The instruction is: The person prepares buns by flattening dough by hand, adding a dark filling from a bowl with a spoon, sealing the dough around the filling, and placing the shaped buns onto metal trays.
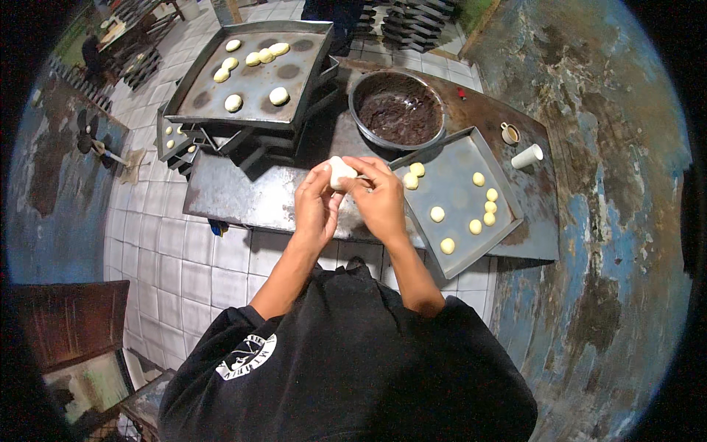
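Note:
Both my left hand [317, 202] and my right hand [375, 197] grip a pale piece of dough [342, 171] above the near part of the metal table [221, 199], fingers curled round it. Behind them stands a round bowl [353, 109] of dark brown paste [394, 118]. Right of my hands lies a metal tray [442, 199] with several pale dough balls [479, 179], its near corner past the table's front edge. At the back left, another tray [258, 85] with several dough balls [278, 96] sits on a stack of dark trays [265, 144].
On the table's right stand a small cup [510, 133] and a white cylinder [526, 157]. Weathered walls flank both sides [604, 206]. A dark brown board [74, 309] is at lower left. A person [92, 55] and dark racks [409, 22] are in the background.

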Action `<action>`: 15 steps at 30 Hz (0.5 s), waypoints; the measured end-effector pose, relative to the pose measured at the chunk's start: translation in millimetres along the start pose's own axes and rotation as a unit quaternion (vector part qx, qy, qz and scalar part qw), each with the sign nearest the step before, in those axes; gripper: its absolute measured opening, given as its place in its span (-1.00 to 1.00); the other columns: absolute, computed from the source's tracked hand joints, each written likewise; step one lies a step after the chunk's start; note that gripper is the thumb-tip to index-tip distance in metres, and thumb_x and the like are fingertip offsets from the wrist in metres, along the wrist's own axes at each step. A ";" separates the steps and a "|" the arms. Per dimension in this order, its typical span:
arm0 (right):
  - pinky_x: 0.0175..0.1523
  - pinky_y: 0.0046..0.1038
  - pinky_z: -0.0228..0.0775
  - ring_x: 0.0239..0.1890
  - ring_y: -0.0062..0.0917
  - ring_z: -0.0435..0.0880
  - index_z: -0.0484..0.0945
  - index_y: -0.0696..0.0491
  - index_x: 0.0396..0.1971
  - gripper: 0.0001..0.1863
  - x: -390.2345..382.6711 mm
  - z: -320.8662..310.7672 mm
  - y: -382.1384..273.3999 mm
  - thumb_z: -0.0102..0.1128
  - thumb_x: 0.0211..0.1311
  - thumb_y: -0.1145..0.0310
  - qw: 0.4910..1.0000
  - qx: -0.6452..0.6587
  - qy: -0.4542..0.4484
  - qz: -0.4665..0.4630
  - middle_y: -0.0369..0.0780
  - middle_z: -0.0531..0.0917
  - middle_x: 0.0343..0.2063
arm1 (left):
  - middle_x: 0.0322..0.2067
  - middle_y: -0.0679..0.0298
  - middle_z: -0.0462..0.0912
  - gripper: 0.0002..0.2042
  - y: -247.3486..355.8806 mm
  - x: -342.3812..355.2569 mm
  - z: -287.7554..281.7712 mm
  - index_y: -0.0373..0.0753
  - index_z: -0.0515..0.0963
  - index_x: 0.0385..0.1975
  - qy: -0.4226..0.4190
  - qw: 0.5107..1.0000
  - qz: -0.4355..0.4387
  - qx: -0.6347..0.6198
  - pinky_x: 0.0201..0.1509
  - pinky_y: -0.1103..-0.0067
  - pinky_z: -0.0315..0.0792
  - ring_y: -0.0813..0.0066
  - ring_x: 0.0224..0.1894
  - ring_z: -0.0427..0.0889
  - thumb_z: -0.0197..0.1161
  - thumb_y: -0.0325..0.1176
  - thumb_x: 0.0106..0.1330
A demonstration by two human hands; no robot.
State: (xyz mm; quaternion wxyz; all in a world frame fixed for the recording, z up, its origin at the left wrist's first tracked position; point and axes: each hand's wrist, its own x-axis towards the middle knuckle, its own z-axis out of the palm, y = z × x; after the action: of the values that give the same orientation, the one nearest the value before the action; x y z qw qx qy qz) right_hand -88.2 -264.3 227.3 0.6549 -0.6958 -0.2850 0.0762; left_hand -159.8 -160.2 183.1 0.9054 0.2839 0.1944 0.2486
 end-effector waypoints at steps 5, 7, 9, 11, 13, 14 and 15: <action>-0.16 -0.43 0.59 -0.30 -0.37 0.73 0.75 0.15 -0.20 -0.77 -1.0 -8.6 22.2 0.45 0.11 0.51 0.988 -0.100 -0.010 -0.113 -0.14 0.68 -0.27 | 0.07 0.12 0.65 -0.75 -5.3 -13.4 19.0 -0.30 0.51 0.04 0.005 1.000 0.018 -0.003 0.06 0.53 0.57 0.46 0.01 0.66 0.15 -0.28 0.54; -0.15 -0.44 0.59 -0.33 -0.38 0.71 0.74 0.16 -0.26 -0.80 11.1 -11.6 19.7 0.49 0.09 0.47 0.973 -0.143 0.047 -0.178 -0.19 0.66 -0.33 | 0.11 0.12 0.63 -0.77 -3.2 -11.3 19.8 -0.29 0.53 0.01 -0.004 1.000 0.023 0.009 0.12 0.51 0.55 0.46 0.03 0.64 0.14 -0.29 0.55; -0.14 -0.48 0.58 -0.34 -0.42 0.69 0.73 0.16 -0.33 -0.84 18.5 -7.6 11.4 0.50 0.09 0.46 0.997 -0.050 -0.002 -0.055 -0.27 0.62 -0.46 | 0.13 0.11 0.61 -0.79 -1.6 -6.8 21.1 -0.30 0.56 -0.02 -0.039 0.994 0.086 0.052 0.19 0.47 0.52 0.44 0.07 0.62 0.15 -0.31 0.54; -0.13 -0.51 0.56 -0.37 -0.45 0.67 0.75 0.14 -0.35 -0.86 27.7 2.6 17.6 0.51 0.09 0.47 0.976 0.163 -0.076 0.120 -0.25 0.63 -0.47 | 0.11 0.11 0.61 -0.80 -2.5 5.4 14.1 -0.32 0.56 -0.05 -0.064 0.989 0.125 0.042 0.22 0.45 0.50 0.40 0.10 0.60 0.16 -0.33 0.53; -0.16 -0.56 0.50 -0.35 -0.58 0.65 0.74 0.19 -0.31 -0.85 28.5 19.1 16.4 0.49 0.11 0.51 0.995 0.060 -0.066 0.054 -0.27 0.66 -0.44 | 0.06 0.13 0.61 -0.80 2.3 18.3 1.2 -0.32 0.55 -0.05 -0.052 0.988 0.143 0.010 0.23 0.42 0.49 0.37 0.10 0.61 0.17 -0.32 0.53; -0.16 -0.58 0.50 -0.33 -0.59 0.66 0.74 0.20 -0.29 -0.84 28.5 30.3 15.7 0.48 0.12 0.52 0.999 -0.013 -0.040 0.014 -0.26 0.69 -0.40 | -0.04 0.16 0.64 -0.81 7.4 21.7 5.6 -0.31 0.54 -0.12 0.005 0.990 0.140 0.004 0.12 0.48 0.54 0.42 -0.01 0.64 0.17 -0.30 0.54; -0.16 -0.59 0.50 -0.30 -0.60 0.68 0.74 0.22 -0.26 -0.83 29.5 42.6 15.0 0.46 0.12 0.54 0.996 -0.086 -0.015 -0.027 -0.25 0.71 -0.37 | -0.04 0.16 0.64 -0.81 12.5 27.8 -0.9 -0.31 0.54 -0.12 0.010 0.990 0.143 -0.001 0.12 0.48 0.54 0.42 -0.01 0.64 0.17 -0.30 0.54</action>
State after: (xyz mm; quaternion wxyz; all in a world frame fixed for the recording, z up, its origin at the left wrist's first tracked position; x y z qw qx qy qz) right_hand -79.8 -212.4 215.3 0.5903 -0.7400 -0.3193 0.0445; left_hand -142.2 -135.2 184.3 0.8590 0.3051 0.1601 0.3786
